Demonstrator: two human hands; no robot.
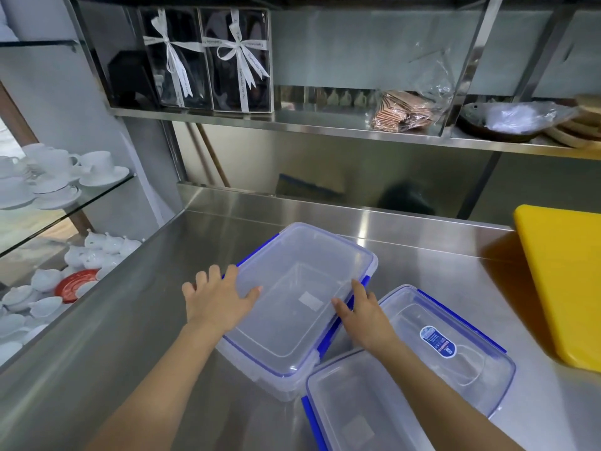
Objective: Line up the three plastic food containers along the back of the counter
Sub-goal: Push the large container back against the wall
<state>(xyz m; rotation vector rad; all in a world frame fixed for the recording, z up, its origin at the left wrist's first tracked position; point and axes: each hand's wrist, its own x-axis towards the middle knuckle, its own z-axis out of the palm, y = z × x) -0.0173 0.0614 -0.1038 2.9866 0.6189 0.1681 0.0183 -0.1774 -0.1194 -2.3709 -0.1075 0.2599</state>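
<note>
Three clear plastic food containers with blue clip lids sit on the steel counter (422, 255). The largest container (302, 288) lies in the middle, turned at an angle. My left hand (216, 297) presses on its left lid edge with fingers spread, thumb on the lid. My right hand (361, 314) holds its right edge near a blue clip. A second container (455, 346) with a blue round label lies to the right, touching the big one. A third container (361, 415) lies nearest me, partly under my right forearm and cut off by the frame's bottom.
A yellow cutting board (566, 288) lies at the counter's right. A steel shelf (325, 123) above holds ribboned black boxes (211, 60) and bagged items (403, 109). Glass shelves at the left carry white cups (65, 170) and teapots (97, 252).
</note>
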